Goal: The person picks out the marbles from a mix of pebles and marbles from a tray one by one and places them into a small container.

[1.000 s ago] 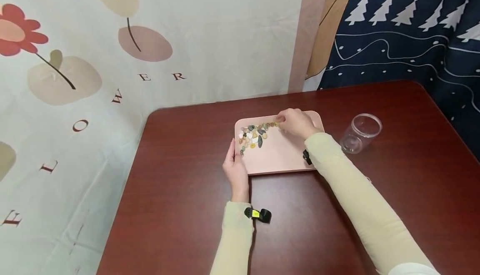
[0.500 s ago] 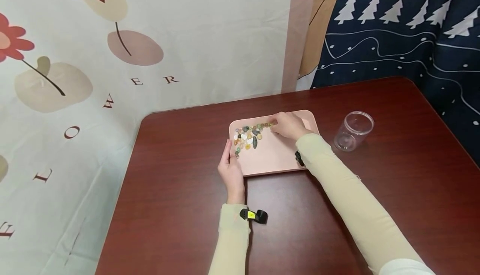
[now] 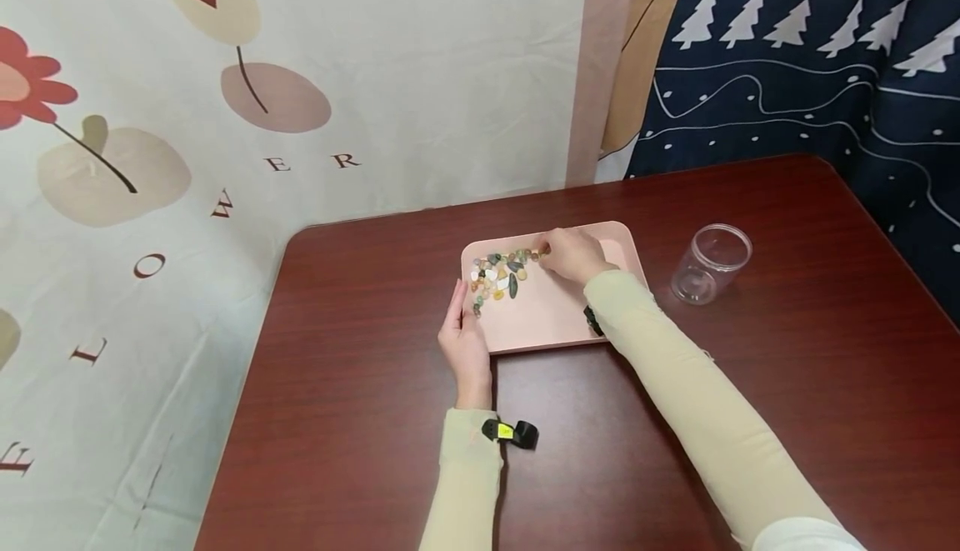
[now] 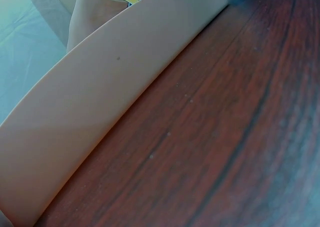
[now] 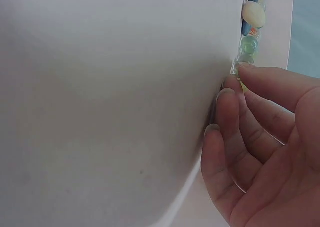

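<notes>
A pink tray point(image 3: 555, 318) lies on the table, with small polished stones and round beads point(image 3: 495, 276) gathered in its upper left part. Several beads form a row along the far rim. My right hand point(image 3: 576, 255) is at the right end of that row. In the right wrist view, the thumb and fingertips of my right hand point(image 5: 265, 137) pinch a small yellowish bead point(image 5: 243, 87), mostly hidden, beside greenish beads point(image 5: 248, 45). My left hand point(image 3: 467, 351) grips the tray's left edge; some of its fingers are hidden. The left wrist view shows the tray's side wall point(image 4: 115, 62).
To the right of the tray, a clear, lidless jar point(image 3: 711, 264) stands on the dark red wooden table point(image 3: 360, 351). Behind the table hang a pale flower-printed cloth point(image 3: 450, 76) and a navy cloth with white trees point(image 3: 795, 101).
My right hand has moved slightly left along the far rim, lowering the yellowish bead to the row's end. My left hand stays on the tray's edge. The head view has shifted a little.
</notes>
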